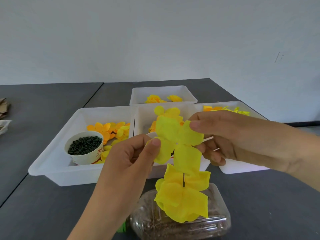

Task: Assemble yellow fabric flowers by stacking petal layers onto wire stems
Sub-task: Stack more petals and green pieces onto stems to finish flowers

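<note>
Holding a flat yellow petal layer (179,142) up in front of the camera, the left hand (131,163) pinches its left lobe between thumb and curled fingers, and the right hand (223,135) pinches its upper right lobe the same way, thumb on the near face. The layer faces the camera, four lobes spread like a cross round a small hole at its middle.

Just below it stands a thin dark wire stem (183,180), upright, its long axis vertical and its tip pointing up toward the held layer. Yellow petals (183,201) are already stacked lower on the stem, drooping outward. The stem rises from a clear plastic bottle (181,226) lying on its side on the dark grey table (43,196), filled with brown grainy stuff; a green cap shows at its left end.

Behind the hands sit four white trays. The left tray (52,163) holds orange and yellow petal pieces and a paper cup (84,149) full of small dark pieces; the cup carries red writing, too small and turned to read. The middle tray (143,118) holds more petals, largely hidden by the hands. The right tray (242,168) has yellow and orange scraps at its far end. The far tray (162,92) holds two finished yellow flowers (162,99).
</note>
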Motion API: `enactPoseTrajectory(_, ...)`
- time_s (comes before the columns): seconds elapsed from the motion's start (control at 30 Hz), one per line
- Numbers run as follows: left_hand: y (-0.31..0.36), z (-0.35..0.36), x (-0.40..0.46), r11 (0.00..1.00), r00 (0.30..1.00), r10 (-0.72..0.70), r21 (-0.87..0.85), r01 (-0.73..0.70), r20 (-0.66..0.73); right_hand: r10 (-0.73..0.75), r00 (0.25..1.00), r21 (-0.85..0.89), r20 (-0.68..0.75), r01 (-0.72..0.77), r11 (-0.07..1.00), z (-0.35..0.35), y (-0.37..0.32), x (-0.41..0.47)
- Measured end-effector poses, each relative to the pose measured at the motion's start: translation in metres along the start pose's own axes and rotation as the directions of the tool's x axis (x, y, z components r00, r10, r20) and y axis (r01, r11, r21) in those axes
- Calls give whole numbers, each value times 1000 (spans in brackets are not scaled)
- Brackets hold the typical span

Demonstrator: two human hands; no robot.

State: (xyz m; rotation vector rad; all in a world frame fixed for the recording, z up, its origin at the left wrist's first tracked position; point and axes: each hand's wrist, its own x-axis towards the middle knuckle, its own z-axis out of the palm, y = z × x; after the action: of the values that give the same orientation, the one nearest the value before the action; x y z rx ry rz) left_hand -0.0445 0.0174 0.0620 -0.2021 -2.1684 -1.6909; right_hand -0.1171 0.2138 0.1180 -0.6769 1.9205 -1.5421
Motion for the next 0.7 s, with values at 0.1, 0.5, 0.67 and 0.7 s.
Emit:
enactPoseTrajectory(0.1,0,-2,-1,999,1000,13,36,-12,-11,-12,998,-20,-54,11,1000,1,5,-1)
enactPoseTrajectory(0.5,-5,-2,-6,999,998,19,45,-22,52,-11,998,148,-57,19,989,5,13,-8)
enactPoseTrajectory(0.67,-9,-3,-7,1000,996,-29,12,28,86,16,999,142,-32,-11,990,3,19,-13)
enactPoseTrajectory(0.7,-9,-2,-7,999,994,-36,7,36,107,28,999,109,-27,-25,994,3,21,-14)
